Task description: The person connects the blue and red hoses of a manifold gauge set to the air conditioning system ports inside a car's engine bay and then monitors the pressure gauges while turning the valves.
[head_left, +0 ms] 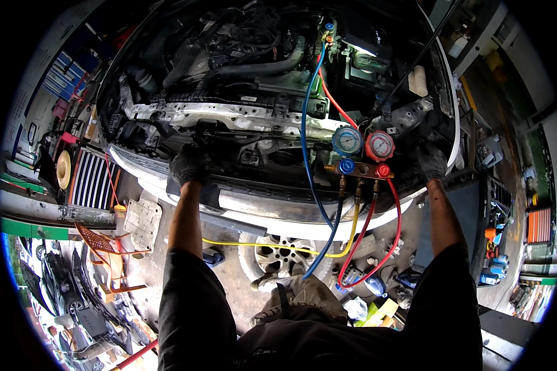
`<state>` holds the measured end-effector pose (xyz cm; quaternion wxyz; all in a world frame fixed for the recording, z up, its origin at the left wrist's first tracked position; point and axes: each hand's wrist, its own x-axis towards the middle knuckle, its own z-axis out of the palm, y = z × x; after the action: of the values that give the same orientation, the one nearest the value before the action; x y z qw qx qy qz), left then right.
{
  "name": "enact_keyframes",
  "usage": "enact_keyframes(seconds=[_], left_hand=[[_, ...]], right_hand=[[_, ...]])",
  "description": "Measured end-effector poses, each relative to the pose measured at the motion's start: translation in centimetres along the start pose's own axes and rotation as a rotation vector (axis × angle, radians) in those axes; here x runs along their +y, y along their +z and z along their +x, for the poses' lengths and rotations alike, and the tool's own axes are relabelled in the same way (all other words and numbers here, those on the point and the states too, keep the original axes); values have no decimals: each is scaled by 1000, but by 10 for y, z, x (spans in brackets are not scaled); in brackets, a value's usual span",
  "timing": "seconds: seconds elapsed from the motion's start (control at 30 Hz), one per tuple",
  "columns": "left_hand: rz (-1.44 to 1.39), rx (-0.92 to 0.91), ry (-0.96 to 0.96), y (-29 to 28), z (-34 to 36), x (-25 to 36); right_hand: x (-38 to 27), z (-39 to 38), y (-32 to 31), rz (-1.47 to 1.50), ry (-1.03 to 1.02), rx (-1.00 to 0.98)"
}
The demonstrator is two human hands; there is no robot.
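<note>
Both my hands wear dark gloves and reach into the front of an open car engine bay. My left hand point(190, 164) is at the left, by the front edge of the bay behind the white bumper point(254, 204). My right hand point(432, 162) is at the far right, near the headlight area. Dark parts around them hide the fingers, so any grip is unclear. Between the hands, closer to the right one, a manifold gauge set point(363, 169) rests at the bay's front. It carries a blue gauge point(347, 141) and a red gauge point(379, 146).
A blue hose point(305, 123) and red hose point(334, 102) run back into the bay; a yellow hose point(278, 248) crosses leftward. A wheel point(284, 252) lies on the floor below. An orange-brown chair point(108, 250) stands left, and a dark cart point(455, 213) stands right.
</note>
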<state>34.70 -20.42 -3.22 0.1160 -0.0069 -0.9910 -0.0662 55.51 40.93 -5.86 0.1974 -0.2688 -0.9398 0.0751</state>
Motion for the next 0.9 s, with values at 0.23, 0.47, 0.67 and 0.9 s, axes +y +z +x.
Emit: enact_keyframes(seconds=[0.23,0.47,0.67,0.9], left_hand=[[-86,32,-124,-12,-4,1],[-88,31,-107,-14,-4,9],[-76,51,-81,-15,-4,9],[-57,103,-70,-17,-6,9]], right_hand=[[-6,2,1,4,-5,-8],[11,3,11,-61,-3,31],[14,4,13,-42,-17,43],[-10,-1,-4,-83,32,-27]])
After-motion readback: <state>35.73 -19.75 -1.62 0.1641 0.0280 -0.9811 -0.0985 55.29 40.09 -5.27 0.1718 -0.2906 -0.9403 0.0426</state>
